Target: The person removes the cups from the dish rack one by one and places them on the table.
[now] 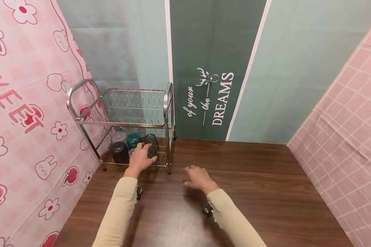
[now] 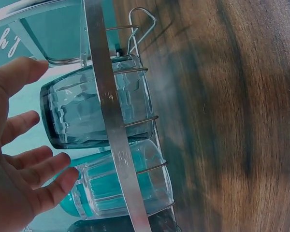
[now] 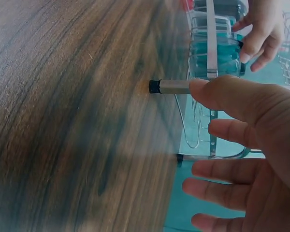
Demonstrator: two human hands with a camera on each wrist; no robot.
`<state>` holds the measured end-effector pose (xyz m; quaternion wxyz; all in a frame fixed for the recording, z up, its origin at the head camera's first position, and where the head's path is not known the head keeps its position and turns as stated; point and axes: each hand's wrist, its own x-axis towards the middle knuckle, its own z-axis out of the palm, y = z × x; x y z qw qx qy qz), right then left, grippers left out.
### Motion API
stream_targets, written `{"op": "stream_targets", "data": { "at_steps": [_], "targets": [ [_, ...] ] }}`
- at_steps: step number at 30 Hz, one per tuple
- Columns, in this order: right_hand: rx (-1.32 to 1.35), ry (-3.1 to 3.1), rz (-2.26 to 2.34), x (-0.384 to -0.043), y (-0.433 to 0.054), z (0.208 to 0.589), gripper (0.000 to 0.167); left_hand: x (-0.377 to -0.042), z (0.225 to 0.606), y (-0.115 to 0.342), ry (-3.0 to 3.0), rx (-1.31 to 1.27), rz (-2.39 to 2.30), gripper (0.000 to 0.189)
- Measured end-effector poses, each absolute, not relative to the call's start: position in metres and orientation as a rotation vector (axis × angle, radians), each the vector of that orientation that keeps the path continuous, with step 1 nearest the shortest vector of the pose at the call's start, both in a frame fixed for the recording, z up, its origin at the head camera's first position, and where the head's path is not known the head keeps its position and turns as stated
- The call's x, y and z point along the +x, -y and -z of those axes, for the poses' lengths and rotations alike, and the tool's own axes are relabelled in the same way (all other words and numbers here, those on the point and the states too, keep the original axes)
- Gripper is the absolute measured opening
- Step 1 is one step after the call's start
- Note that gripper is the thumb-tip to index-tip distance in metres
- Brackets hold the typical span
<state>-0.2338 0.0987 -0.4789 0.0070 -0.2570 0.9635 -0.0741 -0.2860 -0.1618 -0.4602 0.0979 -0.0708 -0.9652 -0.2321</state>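
Observation:
A two-tier metal dish rack [image 1: 120, 122] holds several drinking glasses on its lower tier. My left hand [image 1: 141, 157] reaches over the front right of that tier, just above a grey-blue glass [image 1: 152, 151]. In the left wrist view, its fingers are spread and bent slightly beside the top end of the grey-blue glass [image 2: 77, 108], with a gap showing. A ribbed clear glass [image 2: 104, 193] stands next to it, near the smaller fingers. My right hand [image 1: 199, 177] hovers over the table right of the rack, fingers apart, holding nothing.
Also on the lower tier are a dark glass [image 1: 120, 153], a clear glass [image 1: 119, 136], a teal glass [image 1: 133, 140] and another grey glass [image 1: 150, 139]. A metal front rail [image 2: 117, 130] crosses before the glasses. The wooden table [image 1: 250, 192] extends right; patterned cloths surround it.

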Motion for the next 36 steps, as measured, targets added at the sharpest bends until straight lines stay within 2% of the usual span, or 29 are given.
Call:
{"op": "stream_targets", "data": {
  "at_steps": [5,18,36],
  "targets": [
    [-0.807,-3.004,0.219,-0.235,-0.092,0.483,0.056,-0.288,0.464,0.160,2.884,-0.215,0.675,0.064],
    [-0.809,-2.984,0.214,-0.233,-0.084,0.486,0.055,-0.287,0.473,0.153,2.805,-0.232,0.683,0.051],
    [-0.841,-3.032,0.237,-0.228,-0.088,0.470,0.055,-0.278,0.448,0.157,2.766,-0.230,0.718,0.055]
  ]
}}
